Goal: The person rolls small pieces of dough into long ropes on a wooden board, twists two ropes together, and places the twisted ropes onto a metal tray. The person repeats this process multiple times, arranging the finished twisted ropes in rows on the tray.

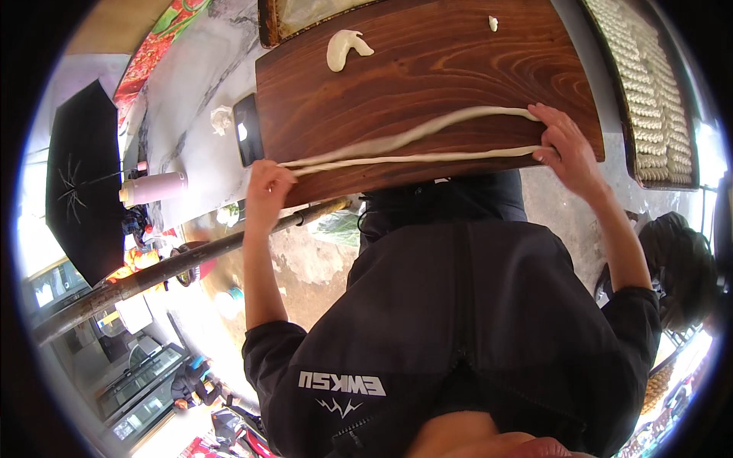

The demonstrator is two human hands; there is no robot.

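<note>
Two long strands of pale dough (426, 129) stretch across a dark wooden board (446, 74) between my hands. The far strand bows away from me and looks blurred; the near one is almost straight. My left hand (269, 182) grips their left ends at the board's left corner, where its fingers hide whether the strands join. At the right side of the board, my right hand (567, 147) has its fingers on the far strand's end and its thumb by the near strand's end. A curved lump of dough (345, 49) lies farther back, and a small dough scrap (493, 23) sits at the far right.
Rows of twisted dough pieces (650, 97) fill a tray at the right. A smartphone (247, 130), crumpled tissue (221, 119) and pink bottle (153, 189) are on the marble-patterned tabletop (197, 74). A metal pole (189, 260), black umbrella (86, 183) and another person (194, 382) appear left.
</note>
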